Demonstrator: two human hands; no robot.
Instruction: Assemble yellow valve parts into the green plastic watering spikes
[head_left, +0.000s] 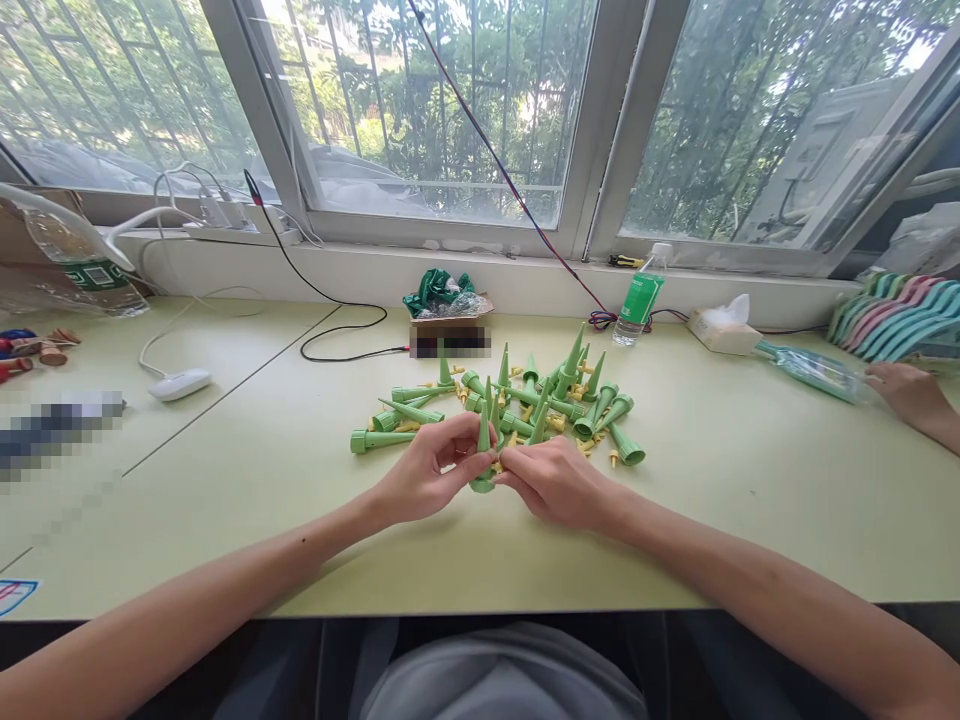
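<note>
Near the table's front, my left hand (429, 468) is closed with thumb and fingers round a green plastic watering spike (484, 450), its point up and its round base down. Close against the spike's side, my right hand (551, 480) is closed in a pinch. A bit of a small yellow plastic fitting shows at its fingertips, mostly hidden by them. Just beyond both hands is a loose pile of green watering spikes (574, 360), some upright, others lying down. Small yellow fittings (613, 458) lie scattered among them.
Behind the pile stand a small box with green wrapping (442, 293) and a water bottle (640, 300). A tissue box (724, 330) and hangers (892, 318) are to the right, with another person's hand (911, 395). A white mouse (180, 384) and black cable (337, 300) lie left.
</note>
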